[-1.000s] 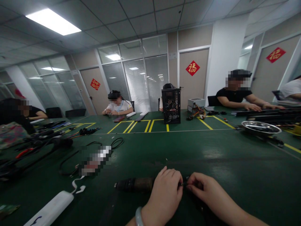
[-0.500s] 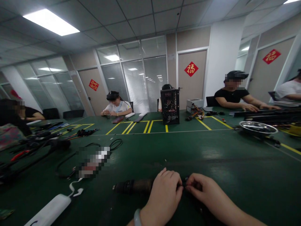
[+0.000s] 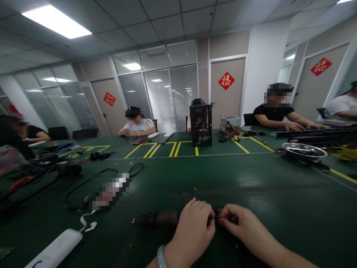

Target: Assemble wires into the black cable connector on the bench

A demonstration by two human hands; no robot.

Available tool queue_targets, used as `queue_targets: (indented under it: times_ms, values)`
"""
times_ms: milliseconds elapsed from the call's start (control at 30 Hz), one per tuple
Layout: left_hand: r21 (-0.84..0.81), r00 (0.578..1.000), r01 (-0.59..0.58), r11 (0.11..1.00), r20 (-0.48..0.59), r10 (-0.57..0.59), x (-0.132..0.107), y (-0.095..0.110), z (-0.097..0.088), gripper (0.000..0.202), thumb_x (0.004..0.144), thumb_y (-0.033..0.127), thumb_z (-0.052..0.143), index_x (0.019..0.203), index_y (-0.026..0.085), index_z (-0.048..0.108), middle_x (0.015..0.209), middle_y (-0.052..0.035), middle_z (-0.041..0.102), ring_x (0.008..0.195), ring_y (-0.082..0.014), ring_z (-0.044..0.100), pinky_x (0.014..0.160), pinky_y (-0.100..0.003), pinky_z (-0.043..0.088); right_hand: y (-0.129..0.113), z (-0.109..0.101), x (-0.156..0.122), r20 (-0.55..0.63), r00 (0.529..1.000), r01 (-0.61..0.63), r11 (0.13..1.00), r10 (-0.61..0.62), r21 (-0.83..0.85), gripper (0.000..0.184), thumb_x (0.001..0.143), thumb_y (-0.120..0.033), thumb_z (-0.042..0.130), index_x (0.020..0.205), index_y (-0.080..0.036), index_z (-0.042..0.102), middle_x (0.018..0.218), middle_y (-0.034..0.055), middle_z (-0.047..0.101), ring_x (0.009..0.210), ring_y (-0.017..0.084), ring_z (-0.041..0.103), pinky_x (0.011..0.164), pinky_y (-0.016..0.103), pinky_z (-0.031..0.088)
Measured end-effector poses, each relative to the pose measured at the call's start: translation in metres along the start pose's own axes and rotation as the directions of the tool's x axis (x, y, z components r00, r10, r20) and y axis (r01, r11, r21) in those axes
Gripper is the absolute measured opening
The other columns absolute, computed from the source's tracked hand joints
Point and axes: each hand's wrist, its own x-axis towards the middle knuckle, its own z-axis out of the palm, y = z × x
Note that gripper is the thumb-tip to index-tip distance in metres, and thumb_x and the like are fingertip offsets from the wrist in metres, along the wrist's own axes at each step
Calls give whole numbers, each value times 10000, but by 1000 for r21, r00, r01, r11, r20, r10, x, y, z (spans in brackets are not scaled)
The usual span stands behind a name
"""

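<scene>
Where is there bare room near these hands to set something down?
Bare green tabletop lies right of the right hand, below the steel bowl. A narrower strip runs ahead of the left hand, before the black cable. The far-left end is crowded with tangled cables and tools.

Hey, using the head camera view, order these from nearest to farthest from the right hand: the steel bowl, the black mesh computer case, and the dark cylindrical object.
From the right hand:
1. Dark cylindrical object: on the table, just left.
2. Steel bowl: ahead and right, on the table.
3. Black mesh computer case: far end of the table, ahead.
</scene>
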Motion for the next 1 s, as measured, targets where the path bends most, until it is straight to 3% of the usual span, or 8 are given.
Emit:
queue_targets:
  times_ms: [233,600,833,1000]
  values:
    - [-11,1000,9,1000,-4,-9,0,1,0,175,802,134,556,938,239,587,952,20,647,909,-183,587,1059,-450,307,3,2,0,-12,1000,14,1000,-14,-7,78,841,-230,589,785,-197,632,722,-27,634,674,135,589,603,198,417]
    - [24,999,7,1000,40,-8,-1,-2,2,151,792,114,575,878,235,546,947,30,633,911,-177,581,1045,-430,321,-2,0,-2,-4,1000,3,1000,-3,-21,71,834,-213,591,780,-198,634,730,-23,636,682,135,594,614,199,421]
    - [8,999,27,1000,34,-27,0,-2,3,157,792,100,579,866,234,543,869,43,620,853,-166,577,1041,-421,327,2,1,0,-6,1000,9,1000,-9,-30,75,839,-231,594,795,-201,647,762,-17,654,699,139,603,622,200,425]
    - [15,998,57,998,-16,-57,1,-1,3,177,784,122,620,900,235,550,921,31,626,897,-182,574,1049,-438,314,4,2,1,-18,1000,-7,1000,7,-29,88,845,-248,589,800,-195,643,752,-14,652,685,141,597,602,201,420]
